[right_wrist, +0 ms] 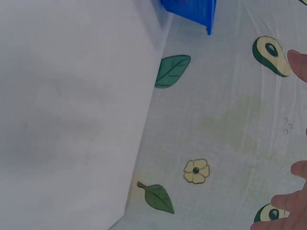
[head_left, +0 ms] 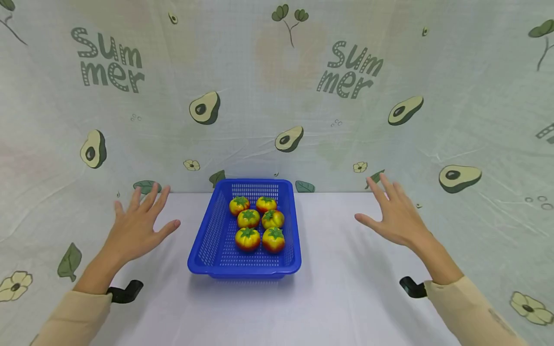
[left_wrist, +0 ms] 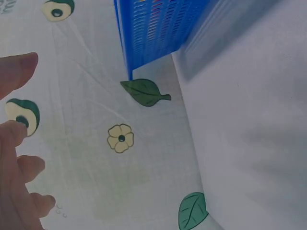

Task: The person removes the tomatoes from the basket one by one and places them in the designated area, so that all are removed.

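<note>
Blue and perforated, the basket (head_left: 244, 270) holds six yellow-and-red fruits (head_left: 248, 219).

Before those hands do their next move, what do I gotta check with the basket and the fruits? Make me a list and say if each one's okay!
1. Left hand free, holding nothing: ok.
2. Right hand free, holding nothing: ok.
3. Blue basket upright on the white table: ok.
4. All six red-and-yellow fruits in view inside the basket: ok.
5. Hands touching the basket, if it is to be lifted: not ok; one is on each side, both apart from it.
6. Fruits real or pretend: cannot tell.
</note>
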Available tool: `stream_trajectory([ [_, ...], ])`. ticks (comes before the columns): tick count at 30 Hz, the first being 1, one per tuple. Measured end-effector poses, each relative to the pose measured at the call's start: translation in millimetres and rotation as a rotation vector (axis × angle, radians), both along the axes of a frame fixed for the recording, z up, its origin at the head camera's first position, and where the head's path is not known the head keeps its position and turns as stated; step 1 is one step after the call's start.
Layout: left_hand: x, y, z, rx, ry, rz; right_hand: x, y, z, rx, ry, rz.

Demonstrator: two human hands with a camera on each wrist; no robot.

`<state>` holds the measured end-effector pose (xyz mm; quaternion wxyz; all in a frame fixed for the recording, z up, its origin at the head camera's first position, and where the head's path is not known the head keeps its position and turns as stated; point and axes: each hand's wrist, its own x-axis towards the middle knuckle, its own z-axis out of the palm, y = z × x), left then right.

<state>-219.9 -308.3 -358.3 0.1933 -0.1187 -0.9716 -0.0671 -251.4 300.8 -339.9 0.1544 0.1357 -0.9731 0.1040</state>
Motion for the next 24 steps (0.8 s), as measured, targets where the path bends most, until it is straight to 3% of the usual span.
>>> stream_trajectory([
  [9,-4.4,7,-3.2,0.093,-0.043,-0.048,-11.9,-18,20.8,-0.020,-0.041,0.051],
  [19,-1.9,13,-9.5,0.329,-0.235,-0.094,-23.6,-42,32.2,-0.053,-0.082,0.121],
  [24,-2.2,18,-15.6,0.399,-0.294,-0.108,-28.5,-56,36.4,-0.054,-0.113,0.141],
])
